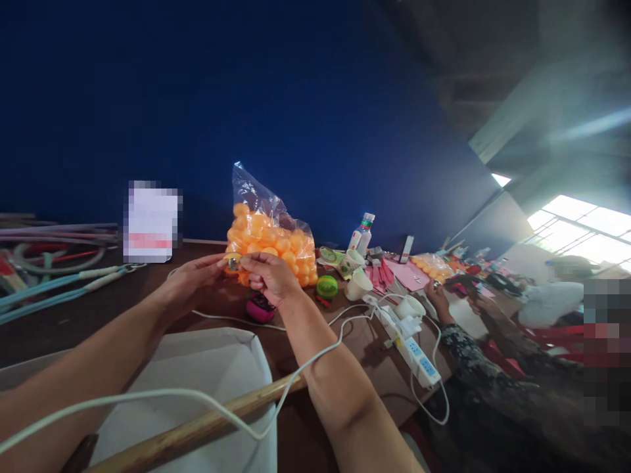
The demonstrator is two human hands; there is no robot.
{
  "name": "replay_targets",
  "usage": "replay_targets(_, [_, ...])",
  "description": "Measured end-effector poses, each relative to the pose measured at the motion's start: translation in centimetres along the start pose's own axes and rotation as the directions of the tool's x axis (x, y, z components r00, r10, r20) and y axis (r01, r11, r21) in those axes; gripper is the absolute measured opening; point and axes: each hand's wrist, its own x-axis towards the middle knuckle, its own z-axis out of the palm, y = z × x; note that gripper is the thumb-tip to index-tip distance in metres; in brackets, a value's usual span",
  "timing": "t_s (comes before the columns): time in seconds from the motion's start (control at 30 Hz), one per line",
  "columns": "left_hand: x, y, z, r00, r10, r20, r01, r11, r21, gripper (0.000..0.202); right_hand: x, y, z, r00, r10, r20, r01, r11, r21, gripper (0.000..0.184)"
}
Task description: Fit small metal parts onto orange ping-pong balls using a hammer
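My left hand (194, 279) and my right hand (269, 276) meet in front of a clear plastic bag of orange balls (271, 240). Both pinch a small object (233, 263) between their fingertips, orange with a metal-looking part; I cannot make out what it is. The bag stands upright on the brown table (73, 315), open at its top, just behind my fingers. A magenta round object (259, 309) lies on the table under my right wrist.
A white cable (315, 355) crosses my right forearm to a power strip (411, 345). A wooden stick (197, 427) lies over a white box (217, 368). Cups (358, 284), a bottle (362, 234) and a green yo-yo-like disc (327, 286) stand nearby. Another person's hand (436, 299) works at right.
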Motion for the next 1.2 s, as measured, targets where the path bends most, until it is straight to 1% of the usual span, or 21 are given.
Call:
replay_targets(0.27, [-0.16,0.21,0.3,1.0,0.004,0.01,-0.003,1.0,-0.002,0.051,-0.3,-0.36,0.4,0.999,0.022,-0.034,-0.022,1.0,-0.005,0.021])
replay_targets(0.4, [-0.07,0.09,0.07,1.0,-0.01,0.002,0.01,1.0,0.009,0.054,-0.32,-0.38,0.4,1.0,0.021,-0.015,-0.021,1.0,-0.001,0.023])
replay_targets(0.6, [0.12,-0.17,-0.38,1.0,0.002,0.021,-0.002,1.0,0.01,0.056,-0.23,-0.19,0.22,1.0,0.012,-0.003,-0.011,1.0,0.003,0.022])
replay_targets(0.77, [-0.12,0.01,0.03,1.0,-0.006,0.016,0.006,1.0,0.009,0.054,-0.25,-0.26,0.31,1.0,0.013,-0.011,-0.013,1.0,-0.013,0.022])
replay_targets(1.03, [0.03,-0.01,-0.02,1.0,-0.007,-0.024,0.008,1.0,0.028,0.054,-0.14,-0.04,0.33,0.999,-0.005,-0.045,0.003,1.0,-0.027,0.027])
replay_targets(1.2, [-0.06,0.01,0.08,1.0,-0.003,-0.013,0.003,0.999,0.038,0.05,0.21,0.32,0.14,0.998,-0.028,-0.062,0.024,0.998,-0.063,0.028])
